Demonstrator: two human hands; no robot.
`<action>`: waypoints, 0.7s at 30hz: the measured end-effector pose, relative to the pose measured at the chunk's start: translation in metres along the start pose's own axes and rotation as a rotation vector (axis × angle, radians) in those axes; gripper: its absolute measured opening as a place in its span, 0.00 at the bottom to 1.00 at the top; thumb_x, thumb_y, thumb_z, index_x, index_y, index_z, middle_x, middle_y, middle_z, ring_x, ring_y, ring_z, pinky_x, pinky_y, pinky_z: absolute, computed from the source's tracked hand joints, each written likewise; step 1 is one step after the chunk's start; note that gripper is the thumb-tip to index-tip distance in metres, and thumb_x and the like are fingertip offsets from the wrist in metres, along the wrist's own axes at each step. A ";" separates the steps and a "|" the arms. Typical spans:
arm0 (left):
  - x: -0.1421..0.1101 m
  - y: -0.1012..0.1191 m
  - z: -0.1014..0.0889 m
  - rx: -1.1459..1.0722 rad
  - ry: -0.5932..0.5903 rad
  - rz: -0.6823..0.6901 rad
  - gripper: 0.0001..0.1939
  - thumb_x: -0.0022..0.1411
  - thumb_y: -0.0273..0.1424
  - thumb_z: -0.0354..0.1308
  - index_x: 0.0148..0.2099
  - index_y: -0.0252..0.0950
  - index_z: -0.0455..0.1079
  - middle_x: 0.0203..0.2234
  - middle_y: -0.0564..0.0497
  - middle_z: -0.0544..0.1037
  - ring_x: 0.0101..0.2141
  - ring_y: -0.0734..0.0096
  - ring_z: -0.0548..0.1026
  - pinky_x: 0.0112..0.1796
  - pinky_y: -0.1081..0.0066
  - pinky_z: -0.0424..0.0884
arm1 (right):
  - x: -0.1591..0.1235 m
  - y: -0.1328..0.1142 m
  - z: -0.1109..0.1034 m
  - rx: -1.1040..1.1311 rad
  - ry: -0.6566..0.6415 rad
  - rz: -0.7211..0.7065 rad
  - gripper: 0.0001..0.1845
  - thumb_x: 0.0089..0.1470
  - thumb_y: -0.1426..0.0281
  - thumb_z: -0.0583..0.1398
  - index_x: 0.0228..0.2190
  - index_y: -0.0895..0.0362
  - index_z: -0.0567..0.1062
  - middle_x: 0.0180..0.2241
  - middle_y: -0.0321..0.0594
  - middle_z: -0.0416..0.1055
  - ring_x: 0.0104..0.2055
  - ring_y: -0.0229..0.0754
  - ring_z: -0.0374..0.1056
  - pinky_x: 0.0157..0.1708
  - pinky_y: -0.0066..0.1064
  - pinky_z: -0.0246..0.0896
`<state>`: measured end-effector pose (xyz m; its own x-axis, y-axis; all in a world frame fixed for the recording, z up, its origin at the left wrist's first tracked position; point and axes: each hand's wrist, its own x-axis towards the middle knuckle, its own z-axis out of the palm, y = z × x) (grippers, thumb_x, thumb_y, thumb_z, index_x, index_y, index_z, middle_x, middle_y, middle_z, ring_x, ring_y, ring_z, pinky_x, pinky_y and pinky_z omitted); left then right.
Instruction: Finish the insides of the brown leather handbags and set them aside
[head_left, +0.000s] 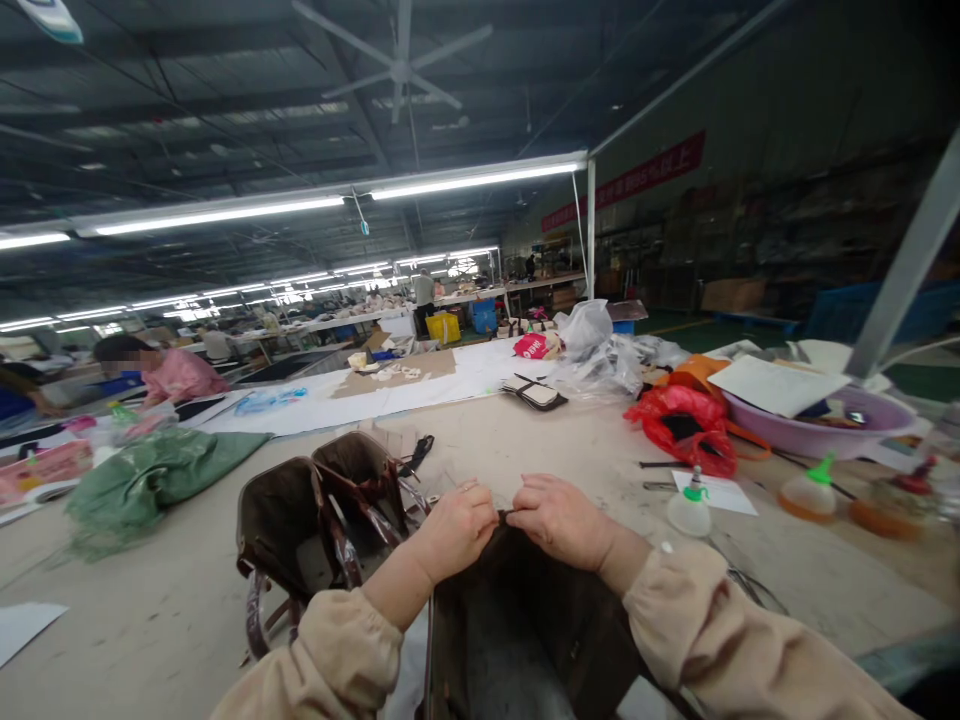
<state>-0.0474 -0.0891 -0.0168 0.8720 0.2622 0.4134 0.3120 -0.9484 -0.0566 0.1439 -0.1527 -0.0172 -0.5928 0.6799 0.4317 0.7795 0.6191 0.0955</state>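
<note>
A dark brown open-topped bag [525, 610] stands in front of me, its inside facing up. At its far rim, my left hand [463, 522] pinches the edge with closed fingers. Close beside it, my right hand [559, 515] grips the same rim, its fingers also closed. A small dark piece of the edge shows between the two hands. Left of this bag stand two similar brown bags, a nearer bag [281, 520] and a farther bag [356, 470], with plastic-wrapped handles [259, 610].
On the right of the table [585, 440] are a squeeze bottle [688, 510], a green-capped bottle [808, 495], a red plastic bag [686, 420] and a purple basin [817, 425]. Green plastic sheeting [157, 490] lies left. A person in pink [180, 375] is at the far left.
</note>
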 end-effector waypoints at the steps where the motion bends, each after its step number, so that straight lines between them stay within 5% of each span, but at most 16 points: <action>1: 0.000 -0.001 0.001 -0.001 -0.002 -0.012 0.11 0.60 0.27 0.47 0.29 0.35 0.68 0.25 0.51 0.67 0.30 0.72 0.65 0.38 0.68 0.66 | 0.000 -0.001 0.000 -0.006 -0.007 0.011 0.13 0.56 0.69 0.51 0.28 0.54 0.75 0.25 0.39 0.67 0.32 0.39 0.59 0.37 0.32 0.53; 11: -0.001 -0.005 0.008 -0.081 0.012 -0.069 0.10 0.59 0.26 0.47 0.29 0.34 0.68 0.26 0.51 0.68 0.30 0.74 0.67 0.32 0.74 0.65 | 0.009 -0.009 0.008 -0.021 -0.037 0.283 0.10 0.54 0.69 0.54 0.28 0.55 0.75 0.28 0.39 0.68 0.33 0.38 0.62 0.35 0.30 0.54; 21: 0.001 -0.008 0.009 -0.140 -0.020 -0.290 0.08 0.54 0.25 0.52 0.39 0.36 0.63 0.33 0.51 0.70 0.32 0.73 0.69 0.33 0.73 0.66 | 0.019 -0.008 0.007 -0.084 -0.111 0.177 0.09 0.52 0.75 0.51 0.28 0.59 0.71 0.30 0.43 0.65 0.36 0.42 0.58 0.40 0.35 0.50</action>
<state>-0.0457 -0.0799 -0.0242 0.7620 0.5276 0.3755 0.4950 -0.8484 0.1876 0.1251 -0.1415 -0.0163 -0.4603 0.8170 0.3474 0.8847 0.4544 0.1037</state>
